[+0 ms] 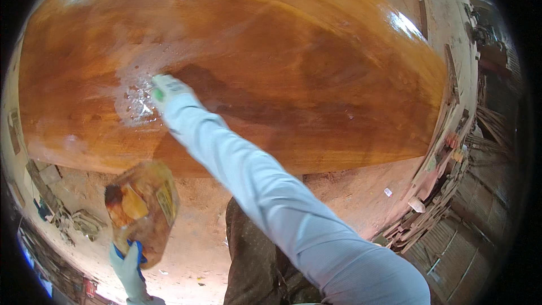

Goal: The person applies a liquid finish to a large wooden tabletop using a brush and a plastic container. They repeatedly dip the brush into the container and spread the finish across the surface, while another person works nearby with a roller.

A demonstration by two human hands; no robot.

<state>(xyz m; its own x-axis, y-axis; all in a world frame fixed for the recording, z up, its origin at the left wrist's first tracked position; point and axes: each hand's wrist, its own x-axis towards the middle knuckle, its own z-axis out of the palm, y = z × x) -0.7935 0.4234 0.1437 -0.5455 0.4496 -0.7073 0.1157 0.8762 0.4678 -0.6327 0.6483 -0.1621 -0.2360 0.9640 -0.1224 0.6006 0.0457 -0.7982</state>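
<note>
A large glossy orange-brown wooden panel (316,79) with curved-looking edges stretches out in front of me. My right hand (169,88), in a pale glove with a green patch, is down at the panel beside a wet, shiny whitish patch (141,101). It looks closed, but its fingers are blurred, and whatever they hold is hidden. At the lower left my left hand (130,262), in a white and blue glove, grips the near end of a cut-open plastic container (152,237). Inside the container are brown stains and a yellowish piece (134,202).
Sandy, dusty ground (197,220) surrounds the panel, with small scraps on it. Stacked wood strips (418,220) lie along the right side, near corrugated sheets (468,248). Loose debris (84,223) sits at the left. My dark-trousered leg (248,260) is below the panel's near edge.
</note>
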